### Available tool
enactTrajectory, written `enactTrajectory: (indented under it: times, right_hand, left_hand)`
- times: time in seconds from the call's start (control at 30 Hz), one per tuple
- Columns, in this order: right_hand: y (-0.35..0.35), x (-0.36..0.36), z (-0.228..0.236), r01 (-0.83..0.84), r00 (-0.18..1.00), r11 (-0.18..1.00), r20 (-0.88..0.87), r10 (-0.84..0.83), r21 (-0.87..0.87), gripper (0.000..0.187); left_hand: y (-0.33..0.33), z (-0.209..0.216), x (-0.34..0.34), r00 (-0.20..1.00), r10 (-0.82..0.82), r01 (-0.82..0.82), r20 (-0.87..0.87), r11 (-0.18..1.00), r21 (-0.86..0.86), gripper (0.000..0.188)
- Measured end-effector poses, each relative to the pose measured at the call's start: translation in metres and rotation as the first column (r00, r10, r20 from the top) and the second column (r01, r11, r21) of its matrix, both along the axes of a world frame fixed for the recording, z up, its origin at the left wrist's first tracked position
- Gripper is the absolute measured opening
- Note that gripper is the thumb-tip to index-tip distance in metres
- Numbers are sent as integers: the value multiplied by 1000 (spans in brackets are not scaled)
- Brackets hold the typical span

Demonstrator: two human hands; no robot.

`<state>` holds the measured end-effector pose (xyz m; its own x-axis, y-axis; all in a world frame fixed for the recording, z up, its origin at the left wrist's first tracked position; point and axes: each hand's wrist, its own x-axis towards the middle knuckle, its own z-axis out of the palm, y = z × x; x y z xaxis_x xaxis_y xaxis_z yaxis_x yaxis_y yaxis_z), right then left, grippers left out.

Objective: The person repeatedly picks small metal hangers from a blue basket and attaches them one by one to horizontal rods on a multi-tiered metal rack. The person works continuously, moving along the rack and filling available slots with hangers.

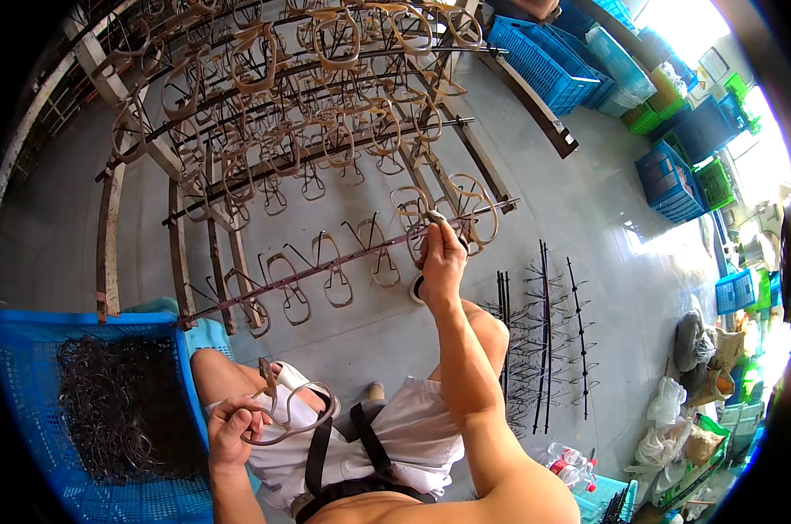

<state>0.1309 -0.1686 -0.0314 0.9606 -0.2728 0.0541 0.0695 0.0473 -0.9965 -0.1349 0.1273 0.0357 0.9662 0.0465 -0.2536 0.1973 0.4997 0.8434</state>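
My left hand (231, 432) is closed on a brown looped frame (284, 428), shaped like an eyeglass front, held over my lap. Farther forward, my right hand (443, 258) pinches another brown looped frame (483, 210) beside the right end of the lowest rack bar (361, 258). The fingers partly cover its middle, so I cannot tell whether it rests on a hook. Along that bar several similar frames (337, 286) hang from thin wire hooks. Higher up, the rack's other bars carry rows of the same frames (336, 39).
A blue crate (29, 349) filled with tangled dark pieces (116, 410) stands at my left. Black hooked rods (545, 341) lie on the floor to the right. Blue baskets (544, 65), plastic bags (666, 402) and bottles (570, 467) sit along the right side.
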Motion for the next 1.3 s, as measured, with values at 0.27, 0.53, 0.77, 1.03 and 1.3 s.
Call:
enactTrajectory:
  times: [0.27,0.53,0.77,1.03,1.3]
  right_hand:
    - [-1,0,0,67,995,975,92,-48,-212,20]
    - [-2,8,-12,161,983,938,140,-122,-308,23]
    - [-8,9,13,-7,997,998,-72,12,62,21]
    - [-18,4,3,-46,993,999,-106,49,28,18]
    - [1,6,0,74,994,995,-90,-68,70,18]
  left_hand:
    - [-4,1,3,1000,3,-3,28,1000,16,29]
    - [-5,1,4,999,6,-7,33,1000,27,30]
    - [-21,12,17,996,-28,28,88,1000,-2,32]
    - [-49,12,39,979,-133,135,154,991,-5,29]
    - [-47,9,37,988,-113,113,102,994,4,29]
